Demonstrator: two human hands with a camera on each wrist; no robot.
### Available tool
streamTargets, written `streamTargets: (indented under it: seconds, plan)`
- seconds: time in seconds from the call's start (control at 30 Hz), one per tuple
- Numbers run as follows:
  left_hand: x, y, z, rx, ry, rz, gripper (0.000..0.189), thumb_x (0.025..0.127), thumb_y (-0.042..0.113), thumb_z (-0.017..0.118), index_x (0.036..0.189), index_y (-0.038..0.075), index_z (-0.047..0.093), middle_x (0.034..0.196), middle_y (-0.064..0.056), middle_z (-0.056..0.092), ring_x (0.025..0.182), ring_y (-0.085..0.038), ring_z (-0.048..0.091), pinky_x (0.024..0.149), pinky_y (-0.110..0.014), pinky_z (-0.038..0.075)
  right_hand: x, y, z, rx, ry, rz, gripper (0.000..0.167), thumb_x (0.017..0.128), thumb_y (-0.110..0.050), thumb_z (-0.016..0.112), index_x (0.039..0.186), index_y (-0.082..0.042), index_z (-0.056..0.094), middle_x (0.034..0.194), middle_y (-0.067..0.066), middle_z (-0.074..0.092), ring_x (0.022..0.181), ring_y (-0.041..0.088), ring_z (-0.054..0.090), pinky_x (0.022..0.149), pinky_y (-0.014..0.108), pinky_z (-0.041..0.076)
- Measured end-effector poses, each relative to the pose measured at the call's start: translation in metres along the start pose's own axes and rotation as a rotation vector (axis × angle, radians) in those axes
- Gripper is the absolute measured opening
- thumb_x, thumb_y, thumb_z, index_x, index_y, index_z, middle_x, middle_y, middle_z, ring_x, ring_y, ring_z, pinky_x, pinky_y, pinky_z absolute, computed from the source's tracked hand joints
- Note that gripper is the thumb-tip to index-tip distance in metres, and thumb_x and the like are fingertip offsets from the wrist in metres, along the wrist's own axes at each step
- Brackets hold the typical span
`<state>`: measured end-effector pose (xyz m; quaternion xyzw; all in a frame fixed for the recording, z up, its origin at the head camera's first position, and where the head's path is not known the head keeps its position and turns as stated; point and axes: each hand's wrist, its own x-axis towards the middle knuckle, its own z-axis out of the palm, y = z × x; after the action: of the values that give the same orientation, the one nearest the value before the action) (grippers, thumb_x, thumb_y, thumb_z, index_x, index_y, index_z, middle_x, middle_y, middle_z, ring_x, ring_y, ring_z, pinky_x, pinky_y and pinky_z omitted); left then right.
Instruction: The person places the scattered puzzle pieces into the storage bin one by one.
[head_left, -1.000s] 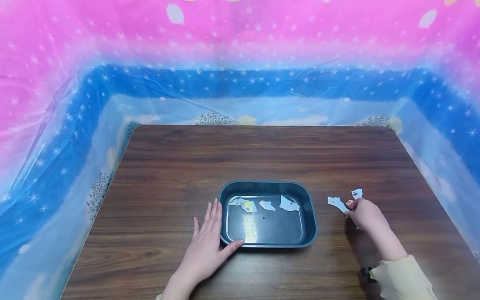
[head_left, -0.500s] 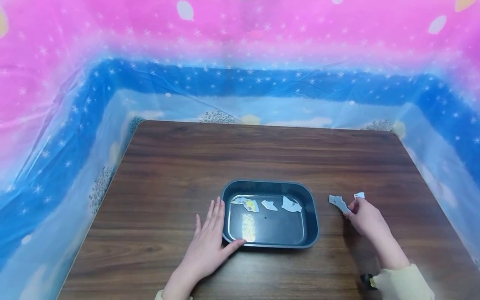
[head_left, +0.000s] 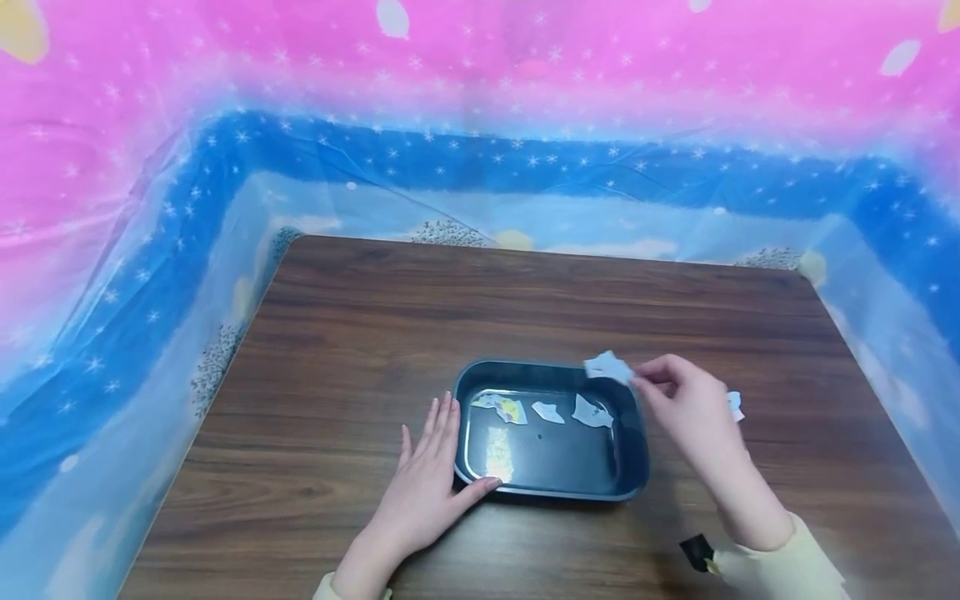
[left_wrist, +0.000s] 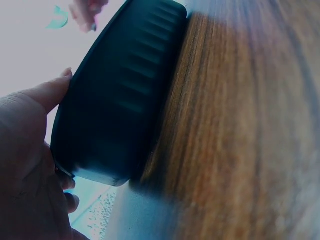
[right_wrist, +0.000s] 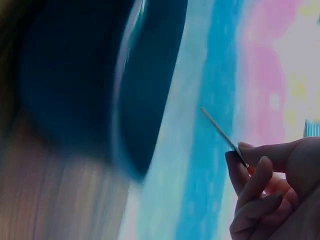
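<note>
A dark grey plastic tray (head_left: pixel 630 492) stands on the table, with several flat, jagged-edged pieces inside, one a yellow-patterned piece (head_left: pixel 508 409). My left hand (head_left: pixel 420 504) rests on its left end, straight fingers along the side and thumb on the front rim. My right hand (head_left: pixel 693 408) pinches a white jagged piece (head_left: pixel 609 367) between thumb and fingertips, over the tray's back right corner. In the right wrist view that thin piece (right_wrist: pixel 220 131) appears edge-on; whether it is paper or card I cannot tell.
Another white piece (head_left: pixel 736 406) lies on the table right of my right hand, partly hidden by it. A small black item (head_left: pixel 697 552) hangs at the right sleeve. The brown wooden table (head_left: pixel 525 292) ends against a pink and blue cloth (head_left: pixel 525 167).
My right hand has picked up the white piece from the table right of the tray and carried it left, over the tray's rim. My left hand has stayed on the tray.
</note>
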<state>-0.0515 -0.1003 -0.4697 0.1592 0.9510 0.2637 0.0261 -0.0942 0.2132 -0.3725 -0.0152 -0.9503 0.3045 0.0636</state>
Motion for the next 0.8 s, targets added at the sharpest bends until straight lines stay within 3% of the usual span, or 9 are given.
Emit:
streamTargets:
  seconds: [0.2,0.3,0.37,0.57,0.8]
  plan:
    - [0.002,0.0,0.001,-0.008,0.0,-0.003,0.108,0.091,0.068,0.06,0.163,0.002,0.013,0.17,-0.014,0.01,0.156,-0.032,0.008,0.116,-0.071,0.01,0.0,-0.04,0.048,0.017,-0.287,-0.077,0.006,0.095,-0.017,0.075,0.099,-0.014,0.075,0.093,0.0,0.074,0.074,0.013,0.062,0.064,0.033,0.052]
    - [0.0,-0.001,0.001,-0.009,-0.007,0.003,0.108,0.091,0.069,0.059,0.163,0.002,0.013,0.17,-0.014,0.009,0.156,-0.032,0.007,0.116,-0.071,0.01,-0.002,-0.05,0.071,0.017,-0.369,-0.088,0.003,0.093,-0.015,0.077,0.095,-0.016,0.075,0.092,-0.003,0.074,0.079,0.012,0.066,0.072,0.035,0.057]
    - [0.0,-0.001,0.002,-0.01,-0.01,0.008,0.108,0.092,0.07,0.058,0.163,0.002,0.013,0.17,-0.014,0.009,0.156,-0.032,0.008,0.116,-0.071,0.01,-0.004,-0.054,0.084,0.024,-0.404,-0.083,0.004,0.092,-0.013,0.077,0.093,-0.016,0.074,0.089,-0.004,0.074,0.081,0.011,0.067,0.075,0.036,0.058]
    - [0.0,-0.002,0.003,-0.009,-0.014,0.001,0.106,0.092,0.069,0.058,0.163,0.002,0.015,0.17,-0.015,0.01,0.156,-0.033,0.008,0.115,-0.072,0.011,-0.006,-0.06,0.113,-0.003,-0.485,-0.069,0.006,0.091,-0.014,0.078,0.091,-0.015,0.071,0.083,-0.004,0.071,0.072,0.01,0.063,0.066,0.032,0.055]
    - [0.0,-0.002,0.002,-0.006,-0.014,-0.006,0.106,0.092,0.069,0.058,0.163,0.002,0.016,0.17,-0.014,0.01,0.156,-0.033,0.007,0.116,-0.072,0.011,-0.005,-0.06,0.123,-0.088,-0.501,-0.061,0.008,0.091,-0.017,0.078,0.091,-0.016,0.07,0.084,-0.002,0.069,0.069,0.011,0.058,0.063,0.032,0.052]
